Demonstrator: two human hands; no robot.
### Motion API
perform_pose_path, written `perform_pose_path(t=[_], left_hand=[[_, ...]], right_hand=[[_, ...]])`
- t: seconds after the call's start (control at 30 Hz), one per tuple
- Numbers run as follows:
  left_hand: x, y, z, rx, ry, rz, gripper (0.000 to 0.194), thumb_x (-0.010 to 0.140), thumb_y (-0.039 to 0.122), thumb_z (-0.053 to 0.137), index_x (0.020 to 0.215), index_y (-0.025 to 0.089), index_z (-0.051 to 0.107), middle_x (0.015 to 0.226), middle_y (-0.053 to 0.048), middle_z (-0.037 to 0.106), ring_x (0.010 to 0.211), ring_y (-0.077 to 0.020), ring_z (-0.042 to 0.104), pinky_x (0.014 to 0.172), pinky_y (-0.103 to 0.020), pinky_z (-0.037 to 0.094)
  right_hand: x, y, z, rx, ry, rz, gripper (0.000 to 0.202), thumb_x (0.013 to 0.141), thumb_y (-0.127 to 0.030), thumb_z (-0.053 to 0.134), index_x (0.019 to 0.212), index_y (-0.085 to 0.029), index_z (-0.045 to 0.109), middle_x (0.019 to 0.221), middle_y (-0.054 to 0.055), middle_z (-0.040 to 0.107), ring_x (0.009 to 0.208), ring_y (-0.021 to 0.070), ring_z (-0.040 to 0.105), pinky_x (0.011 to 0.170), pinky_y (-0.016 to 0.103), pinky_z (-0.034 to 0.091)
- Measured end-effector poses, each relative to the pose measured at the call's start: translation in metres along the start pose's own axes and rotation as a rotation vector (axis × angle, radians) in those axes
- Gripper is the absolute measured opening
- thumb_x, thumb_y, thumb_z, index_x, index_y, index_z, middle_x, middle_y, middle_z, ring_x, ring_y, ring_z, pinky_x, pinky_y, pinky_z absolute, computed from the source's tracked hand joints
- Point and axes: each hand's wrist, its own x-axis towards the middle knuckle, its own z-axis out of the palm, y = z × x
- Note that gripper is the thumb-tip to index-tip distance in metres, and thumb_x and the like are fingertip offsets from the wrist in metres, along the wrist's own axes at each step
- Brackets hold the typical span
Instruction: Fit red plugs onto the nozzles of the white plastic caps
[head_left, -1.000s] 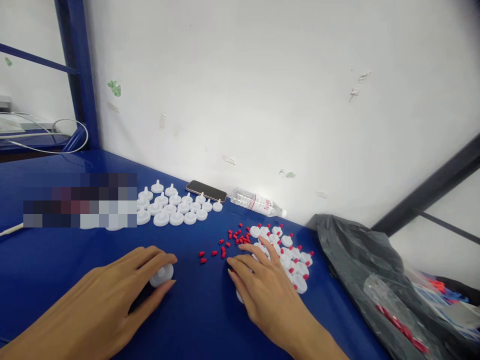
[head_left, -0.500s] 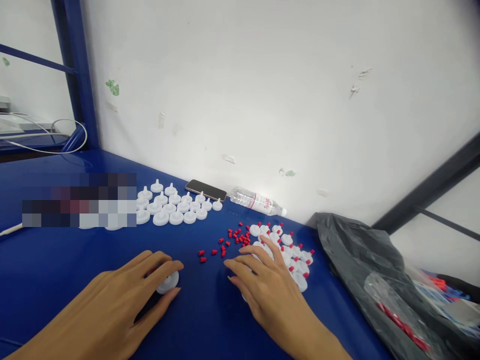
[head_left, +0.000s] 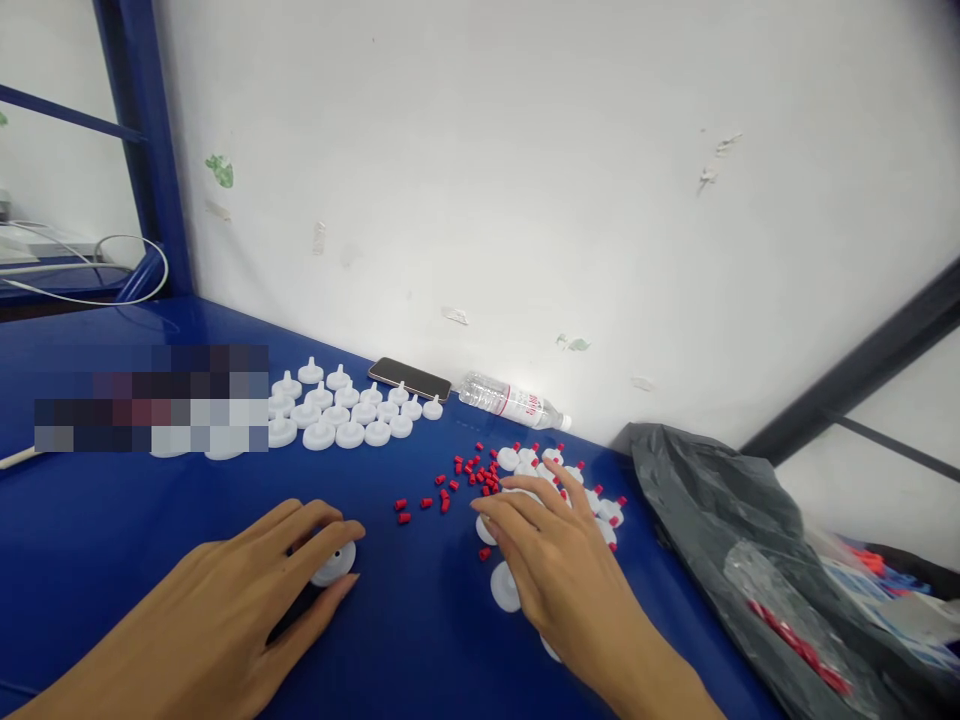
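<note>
Your L hand (head_left: 251, 590) had 1 white nozzled disc (head_left: 335, 567) btwn thumb & fingers, low over or on the blue table (head_left: 409, 650), L of the loose red caps (head_left: 426, 503); its nozzle pointed up twd cam, long axis approx upright. Your R hand (head_left: 574, 560) was half-curled over the red-capped discs (head_left: 610, 512), can't tell if it gripped any. Counts: approx 19 uncapped discs (head_left: 319, 435) clear of the blurred patch, nozzles up; approx 20 loose caps; at least 10 capped discs showing, rest hidden by your hand; 1 phone (head_left: 409, 380); 1 water bottle (head_left: 514, 400) on its side, cap end R, nr the wall
</note>
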Motion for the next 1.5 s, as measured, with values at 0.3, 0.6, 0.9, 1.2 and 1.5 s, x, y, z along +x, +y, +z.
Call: perform_pose_path(t=[0.3, 0.6, 0.9, 1.2, 1.5], left_hand=[[0.003, 0.002, -0.003, -0.019, -0.019, -0.020, 0.037, 0.111, 0.048, 0.042, 0.133, 0.033, 0.067, 0.121, -0.001, 0.077, 0.098, -0.0211, 0.078, 0.071, -0.030, 0.061], [0.007, 0.002, -0.004, 0.021, 0.036, 0.018, 0.054, 0.112, 0.062, 0.031, 0.120, 0.033, 0.076, 0.112, -0.002, 0.079, 0.089, -0.0201, 0.080, 0.068, -0.027, 0.061], [0.011, 0.004, -0.007, -0.001, 0.066, 0.055, 0.056, 0.113, 0.060, 0.030, 0.115, 0.033, 0.078, 0.104, 0.000, 0.080, 0.079, -0.0170, 0.081, 0.058, -0.025, 0.060], [0.014, 0.007, -0.011, 0.005, 0.064, 0.060, 0.057, 0.114, 0.058, 0.028, 0.115, 0.033, 0.080, 0.104, -0.001, 0.080, 0.078, -0.0170, 0.081, 0.056, -0.024, 0.059], [0.019, 0.008, -0.012, 0.015, 0.092, 0.083, 0.053, 0.112, 0.059, 0.035, 0.118, 0.031, 0.079, 0.106, -0.002, 0.082, 0.086, -0.0203, 0.082, 0.060, -0.025, 0.061]], right_hand=[[-0.001, -0.001, -0.010, 0.077, -0.025, 0.035, 0.007, 0.105, -0.032, 0.069, 0.104, -0.028, 0.074, 0.100, -0.002, 0.074, 0.113, 0.0234, 0.066, 0.131, 0.059, 0.022], [-0.005, -0.005, 0.000, -0.055, -0.138, -0.087, 0.011, 0.102, -0.016, 0.067, 0.100, -0.025, 0.073, 0.087, -0.001, 0.073, 0.100, 0.0213, 0.068, 0.133, 0.059, 0.024], [-0.004, -0.007, 0.006, -0.054, -0.097, -0.069, 0.021, 0.102, -0.022, 0.073, 0.122, -0.024, 0.071, 0.098, 0.001, 0.076, 0.102, 0.0221, 0.070, 0.129, 0.056, 0.032], [-0.003, -0.012, 0.006, -0.041, -0.088, -0.132, 0.022, 0.101, -0.022, 0.075, 0.123, -0.024, 0.070, 0.097, -0.002, 0.076, 0.098, 0.0193, 0.070, 0.131, 0.051, 0.030], [0.002, -0.023, 0.002, -0.100, -0.078, -0.227, 0.029, 0.105, -0.028, 0.071, 0.133, -0.022, 0.067, 0.116, 0.000, 0.078, 0.111, 0.0201, 0.071, 0.135, 0.045, 0.024]])
